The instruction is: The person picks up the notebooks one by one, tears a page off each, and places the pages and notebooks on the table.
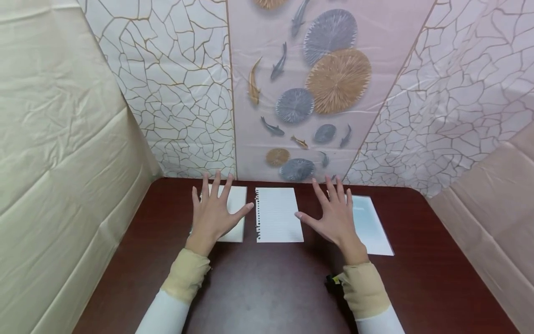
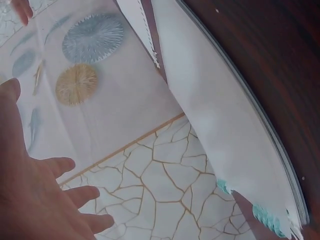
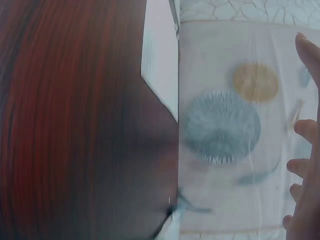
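Note:
My left hand (image 1: 212, 215) is held up with its fingers spread, overlapping a coil-bound notebook (image 1: 237, 204) in the head view. In the left wrist view the notebook's pale page (image 2: 215, 100) shows, with teal coil rings along its edge. Mirroring it, my right hand (image 1: 335, 218) also has spread fingers and nothing in its grasp. A loose lined sheet (image 1: 278, 215) with a torn, punched left edge lies between the hands. Partly behind the right hand is a flat white and light-blue sheet or sleeve (image 1: 371, 227). Fingers of the right hand (image 3: 305, 170) appear at the right wrist view's edge.
The dark reddish-brown table (image 1: 267, 287) has rounded far corners. A patterned cloth backdrop (image 1: 187, 93) with fish and round shapes hangs behind it. Beige cloth (image 1: 62, 162) stands along the left side, and more beige cloth (image 1: 496, 204) along the right.

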### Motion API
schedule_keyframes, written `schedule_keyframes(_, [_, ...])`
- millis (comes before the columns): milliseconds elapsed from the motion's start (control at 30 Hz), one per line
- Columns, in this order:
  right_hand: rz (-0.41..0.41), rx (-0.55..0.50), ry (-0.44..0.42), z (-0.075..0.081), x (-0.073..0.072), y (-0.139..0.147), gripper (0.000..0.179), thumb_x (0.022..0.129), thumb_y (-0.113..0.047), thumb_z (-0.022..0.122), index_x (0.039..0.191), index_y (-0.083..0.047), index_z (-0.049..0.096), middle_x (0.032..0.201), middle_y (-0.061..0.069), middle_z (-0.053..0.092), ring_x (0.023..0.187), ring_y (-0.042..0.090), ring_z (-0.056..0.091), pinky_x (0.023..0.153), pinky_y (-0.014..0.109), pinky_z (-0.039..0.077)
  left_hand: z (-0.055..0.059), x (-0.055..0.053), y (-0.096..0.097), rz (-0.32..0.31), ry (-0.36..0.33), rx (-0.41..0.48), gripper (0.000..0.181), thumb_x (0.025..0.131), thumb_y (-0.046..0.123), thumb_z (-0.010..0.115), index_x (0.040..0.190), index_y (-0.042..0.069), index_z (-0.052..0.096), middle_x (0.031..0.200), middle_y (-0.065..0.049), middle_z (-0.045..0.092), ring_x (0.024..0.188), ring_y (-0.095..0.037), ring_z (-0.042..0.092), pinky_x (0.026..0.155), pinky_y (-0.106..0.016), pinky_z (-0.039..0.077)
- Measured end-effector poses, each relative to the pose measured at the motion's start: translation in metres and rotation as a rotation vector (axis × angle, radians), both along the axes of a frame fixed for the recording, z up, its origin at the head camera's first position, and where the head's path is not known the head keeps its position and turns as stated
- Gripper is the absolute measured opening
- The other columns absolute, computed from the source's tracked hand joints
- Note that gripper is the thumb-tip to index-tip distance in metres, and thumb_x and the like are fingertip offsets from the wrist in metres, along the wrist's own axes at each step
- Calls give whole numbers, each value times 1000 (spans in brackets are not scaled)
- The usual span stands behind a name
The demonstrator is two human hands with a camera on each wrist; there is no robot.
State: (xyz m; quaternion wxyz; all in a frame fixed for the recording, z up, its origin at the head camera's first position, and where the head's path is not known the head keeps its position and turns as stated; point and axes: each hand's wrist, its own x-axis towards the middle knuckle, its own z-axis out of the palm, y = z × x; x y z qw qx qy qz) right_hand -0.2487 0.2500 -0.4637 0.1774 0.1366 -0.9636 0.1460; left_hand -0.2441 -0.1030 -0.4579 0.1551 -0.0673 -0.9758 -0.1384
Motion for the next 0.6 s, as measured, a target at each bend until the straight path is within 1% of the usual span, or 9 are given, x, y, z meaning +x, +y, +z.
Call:
schedule_keyframes(133, [-45,-24,-43,-1,1,24,110,86,-79,66,171,-24,24,178,14,11,163,38,-3,125,70,4,1,0,14,-32,-40,32,110,87,95,38,171,28,22,179,-8,4,163,-34,-12,124,-72,6])
schedule_keyframes(233, [-74,-43,-80,-1,-1,41,109,88,-77,65,171,-21,23,177,16,13,163,40,1,123,73,8,1,1,30,-65,-77,57,110,86,95,39,172,29,18,179,-7,1,163,-33,-13,124,-71,7])
schedule_keyframes(300, [-92,-64,-97,-2,-2,51,108,90,-76,65,171,-19,23,176,18,17,162,42,6,120,76,12,2,1,43,-85,-100,66,111,86,96,39,172,30,16,179,-6,2,163,-32,-11,125,-70,9])
schedule_keyframes(333, [-106,-67,-108,-2,-3,55,107,90,-76,64,171,-19,22,175,19,19,161,44,9,119,77,14,1,1,50,-98,-112,70,111,85,96,39,172,31,15,179,-6,3,163,-32,-11,125,-70,9])
schedule_keyframes(467, [-169,-79,-147,-7,-1,78,105,92,-76,62,171,-19,23,171,25,24,156,51,18,112,81,19,1,1,82,-151,-128,60,112,84,98,37,172,31,17,178,-5,12,164,-33,-2,126,-67,14])
schedule_keyframes(600, [-249,-68,-184,-16,4,106,106,93,-77,59,171,-15,22,166,32,28,149,58,25,104,82,26,3,2,120,-240,-157,46,113,82,100,35,171,32,19,178,-3,13,164,-34,3,126,-64,17])
